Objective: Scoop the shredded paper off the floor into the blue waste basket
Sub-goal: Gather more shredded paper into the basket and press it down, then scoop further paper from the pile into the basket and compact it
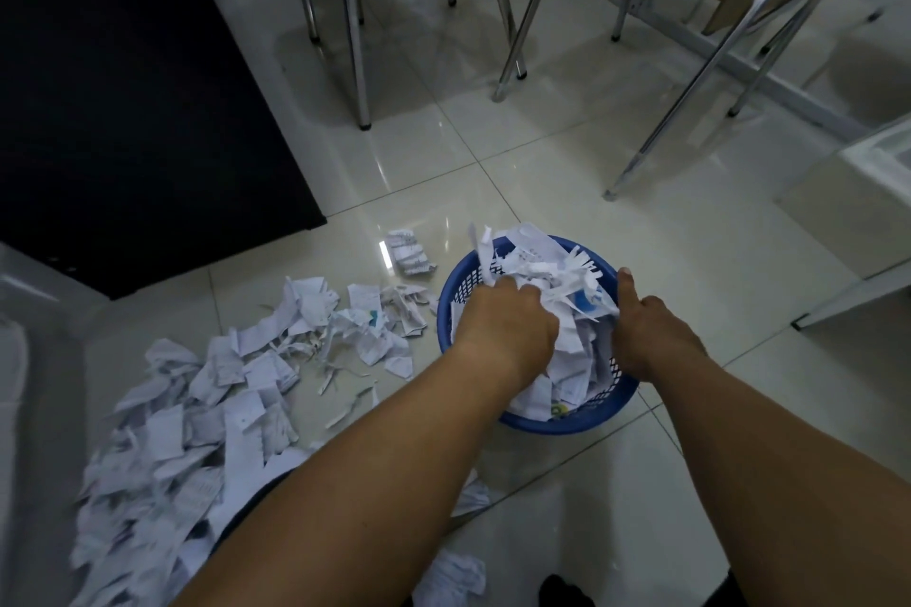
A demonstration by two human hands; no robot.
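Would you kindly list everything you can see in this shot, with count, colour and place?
waste basket: one, blue, on the floor at centre
basket paper: a heap, white, rising above the rim
floor paper: wide scatter, white, left of the basket
chair legs: several, silver, beyond the basket
cabinet: one, black, upper left
floor: pale glossy tiles
left hand: grips basket paper
right hand: at the heap's right side, thumb straight, fingers hidden

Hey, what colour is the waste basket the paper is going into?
Blue, with a mesh wall. The waste basket shows best in the head view.
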